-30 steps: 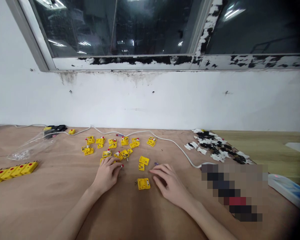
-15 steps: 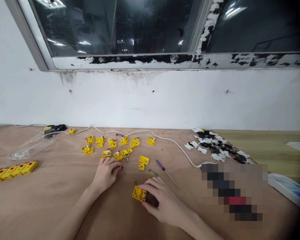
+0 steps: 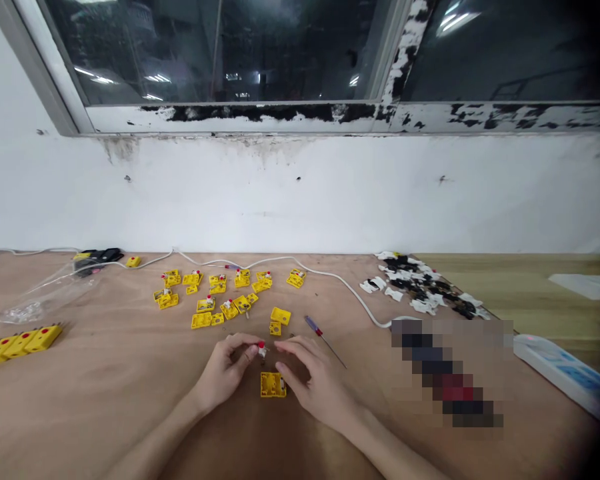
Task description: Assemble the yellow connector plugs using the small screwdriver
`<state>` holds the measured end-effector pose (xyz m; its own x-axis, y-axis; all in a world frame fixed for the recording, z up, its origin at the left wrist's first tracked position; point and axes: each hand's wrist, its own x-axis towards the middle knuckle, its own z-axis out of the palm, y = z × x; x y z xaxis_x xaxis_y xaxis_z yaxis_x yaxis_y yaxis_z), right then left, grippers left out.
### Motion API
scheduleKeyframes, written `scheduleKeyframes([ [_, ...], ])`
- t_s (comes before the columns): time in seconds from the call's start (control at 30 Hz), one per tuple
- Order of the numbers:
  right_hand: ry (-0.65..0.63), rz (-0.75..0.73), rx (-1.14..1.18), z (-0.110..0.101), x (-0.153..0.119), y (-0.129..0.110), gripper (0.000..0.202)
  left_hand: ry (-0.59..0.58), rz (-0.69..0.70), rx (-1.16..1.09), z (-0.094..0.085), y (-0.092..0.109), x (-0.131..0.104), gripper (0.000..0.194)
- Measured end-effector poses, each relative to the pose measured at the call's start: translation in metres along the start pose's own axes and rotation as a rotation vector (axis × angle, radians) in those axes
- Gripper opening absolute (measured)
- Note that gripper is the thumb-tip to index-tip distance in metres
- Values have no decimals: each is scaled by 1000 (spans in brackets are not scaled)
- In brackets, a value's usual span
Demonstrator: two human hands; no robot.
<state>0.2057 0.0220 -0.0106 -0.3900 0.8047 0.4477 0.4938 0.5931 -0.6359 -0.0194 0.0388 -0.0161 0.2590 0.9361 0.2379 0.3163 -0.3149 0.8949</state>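
Note:
Between the thumb and index finger of my left hand (image 3: pixel 227 372) is a small red-and-white part (image 3: pixel 262 350). My right hand (image 3: pixel 314 380) is just to the right of that part, its thumb and fingers apart with nothing between them. An open yellow case (image 3: pixel 273 385) lies on the table below and between both hands, with its hollow side up. Two yellow cover pieces (image 3: pixel 280 316) lie beyond the hands. Several opened yellow cases (image 3: pixel 218 284), some with red-and-white parts, are spread farther back to the left.
A screwdriver (image 3: pixel 326 341) lies right of centre. Behind it runs a white cable (image 3: pixel 350 285) to a blurred object. Black and white pieces (image 3: pixel 420 283) are heaped at the back right. Joined yellow boxes (image 3: pixel 23 343) and a plastic bag (image 3: pixel 50 290) are at the left.
My left hand has moved right and toward the middle with the red-and-white part. My right hand has let go of the yellow case, which now rests on the table.

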Motion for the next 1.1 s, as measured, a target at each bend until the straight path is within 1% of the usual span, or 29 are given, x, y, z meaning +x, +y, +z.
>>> scheduleKeyframes([
  [0.13,12,-23,72,7,2,-1,21,-32,23,1,10,3,-7,30],
  [0.3,24,-22,205,11,1,0,24,-48,-13,-76,16,3,-10,27],
  [0.37,21,-13,240,11,1,1,25,-61,-8,-69,17,2,-11,27],
  [0.47,6,-1,287,11,1,2,25,-74,21,18,16,2,-12,27],
  [0.57,-4,6,310,7,2,1,19,-96,86,123,8,7,-10,31],
  [0.7,-7,30,318,-1,3,1,13,-228,218,321,-5,17,-8,36],
  [0.77,-7,57,319,-5,3,3,13,-255,241,405,-7,19,-8,37],
  [0.87,-11,96,313,-9,5,6,13,-250,239,443,-5,18,-9,33],
  [0.93,-24,98,312,-10,5,8,13,-238,245,455,0,15,-10,33],
  [1.1,-65,20,273,-9,2,6,11,-191,302,495,8,9,-10,48],
])
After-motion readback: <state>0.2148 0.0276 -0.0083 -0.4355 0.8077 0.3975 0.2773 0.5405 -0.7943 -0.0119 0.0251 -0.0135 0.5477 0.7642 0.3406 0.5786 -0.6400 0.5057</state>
